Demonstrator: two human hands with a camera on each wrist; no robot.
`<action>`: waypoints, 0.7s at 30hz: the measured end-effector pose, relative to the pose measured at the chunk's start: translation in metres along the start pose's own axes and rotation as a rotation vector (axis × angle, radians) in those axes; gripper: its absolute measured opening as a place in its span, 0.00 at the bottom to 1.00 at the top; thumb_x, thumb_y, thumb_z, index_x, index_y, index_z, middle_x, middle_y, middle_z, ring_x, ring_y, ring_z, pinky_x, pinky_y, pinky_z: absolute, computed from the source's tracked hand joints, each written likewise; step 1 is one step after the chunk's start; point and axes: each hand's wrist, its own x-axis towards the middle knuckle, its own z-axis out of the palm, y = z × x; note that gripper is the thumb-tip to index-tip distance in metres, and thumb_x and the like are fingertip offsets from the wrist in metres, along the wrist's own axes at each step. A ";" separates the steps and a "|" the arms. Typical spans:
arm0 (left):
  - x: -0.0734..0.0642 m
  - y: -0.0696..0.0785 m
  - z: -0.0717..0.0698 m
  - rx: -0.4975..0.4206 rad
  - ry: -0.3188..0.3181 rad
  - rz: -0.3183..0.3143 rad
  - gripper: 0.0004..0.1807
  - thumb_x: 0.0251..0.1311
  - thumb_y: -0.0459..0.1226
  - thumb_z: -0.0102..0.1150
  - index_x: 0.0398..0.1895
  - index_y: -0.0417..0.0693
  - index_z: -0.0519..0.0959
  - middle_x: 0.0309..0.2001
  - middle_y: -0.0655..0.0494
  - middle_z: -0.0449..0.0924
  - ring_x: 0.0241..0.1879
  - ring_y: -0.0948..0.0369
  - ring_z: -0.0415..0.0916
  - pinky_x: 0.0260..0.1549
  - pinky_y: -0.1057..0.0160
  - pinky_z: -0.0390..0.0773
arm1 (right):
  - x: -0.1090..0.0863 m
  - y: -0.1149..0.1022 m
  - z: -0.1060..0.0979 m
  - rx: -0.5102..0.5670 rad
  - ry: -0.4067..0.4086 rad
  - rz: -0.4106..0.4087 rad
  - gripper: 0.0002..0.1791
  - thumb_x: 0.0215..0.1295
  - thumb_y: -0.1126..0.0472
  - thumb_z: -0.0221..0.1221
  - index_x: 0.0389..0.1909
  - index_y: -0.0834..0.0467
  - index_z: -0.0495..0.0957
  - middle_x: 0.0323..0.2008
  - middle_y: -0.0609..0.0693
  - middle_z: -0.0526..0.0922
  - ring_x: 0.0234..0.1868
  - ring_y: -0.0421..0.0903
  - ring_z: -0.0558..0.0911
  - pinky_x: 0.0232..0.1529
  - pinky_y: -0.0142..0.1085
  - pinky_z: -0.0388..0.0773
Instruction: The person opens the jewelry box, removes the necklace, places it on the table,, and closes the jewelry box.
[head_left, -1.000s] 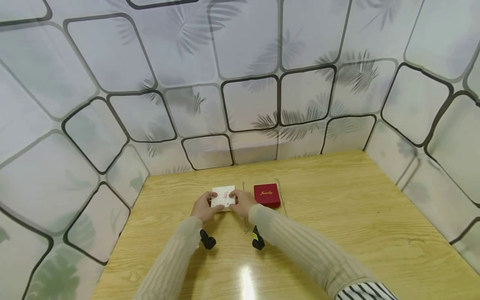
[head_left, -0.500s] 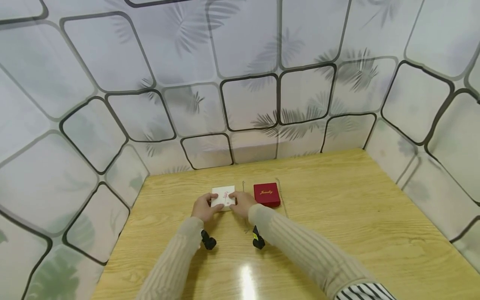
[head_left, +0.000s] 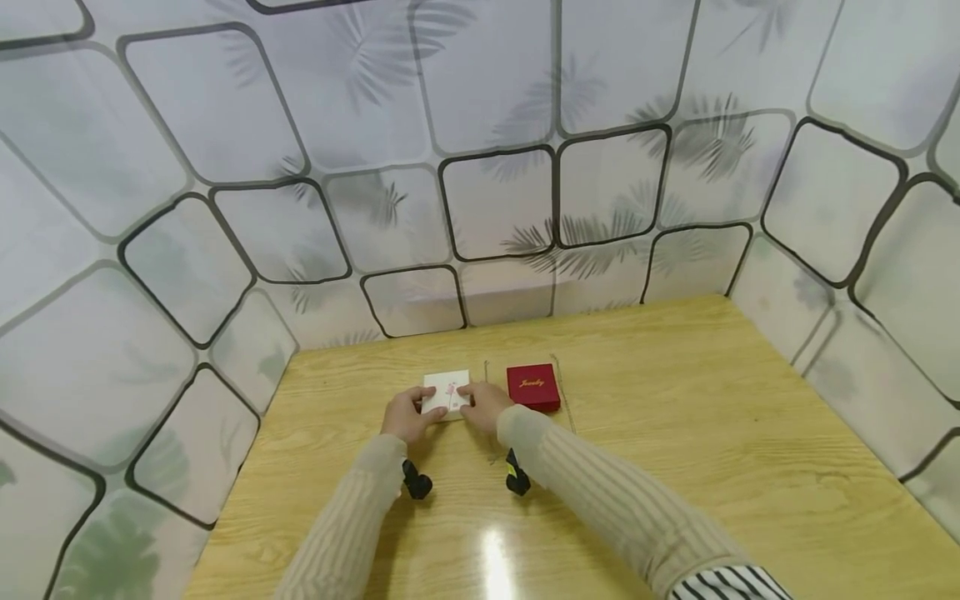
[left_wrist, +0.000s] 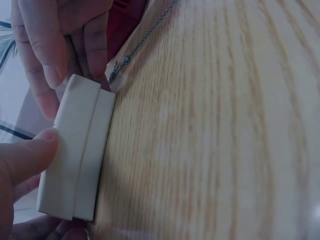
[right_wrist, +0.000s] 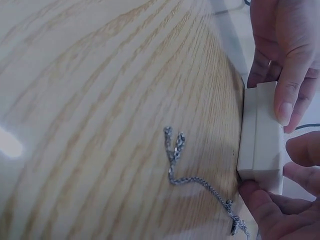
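Note:
A small white box [head_left: 446, 382] with a pink flower print stands on the wooden table, held between both hands. Its lid [right_wrist: 267, 120] sits over the base, with a strip of the base showing below the lid's edge. My left hand [head_left: 406, 416] grips the left side, the thumb at the near edge and fingers at the far side. On the opposite side my right hand [head_left: 486, 407] holds the box, its thumb near the top edge in the right wrist view. A silver chain [right_wrist: 200, 181] lies on the table just right of the box, partly hidden by the right hand.
Right of the white box is a red box [head_left: 533, 387] with gold lettering that reads "Jewelry". A second thin chain [head_left: 564, 393] stretches along that box's right side. A patterned curtain [head_left: 502, 287] hangs behind the wooden table [head_left: 675, 392].

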 end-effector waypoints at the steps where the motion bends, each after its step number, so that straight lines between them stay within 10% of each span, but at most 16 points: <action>1: 0.000 0.000 0.000 -0.003 0.002 -0.004 0.24 0.54 0.39 0.70 0.55 0.43 0.79 0.47 0.46 0.81 0.38 0.57 0.77 0.34 0.62 0.78 | 0.000 0.000 0.000 0.001 -0.001 0.001 0.22 0.69 0.59 0.57 0.63 0.56 0.73 0.62 0.52 0.74 0.64 0.48 0.70 0.64 0.44 0.66; 11: 0.001 -0.009 0.005 0.003 -0.024 0.070 0.36 0.53 0.38 0.70 0.66 0.42 0.69 0.49 0.41 0.80 0.44 0.52 0.79 0.43 0.55 0.79 | -0.006 0.001 -0.009 -0.056 -0.006 -0.002 0.29 0.68 0.55 0.58 0.67 0.57 0.66 0.62 0.55 0.74 0.62 0.51 0.72 0.60 0.45 0.70; 21: -0.003 -0.010 -0.004 -0.025 -0.058 0.011 0.50 0.54 0.44 0.70 0.75 0.42 0.51 0.61 0.36 0.70 0.54 0.46 0.73 0.52 0.48 0.74 | -0.031 0.005 -0.037 0.049 0.014 -0.087 0.32 0.68 0.55 0.57 0.71 0.55 0.60 0.64 0.57 0.70 0.60 0.53 0.74 0.57 0.49 0.72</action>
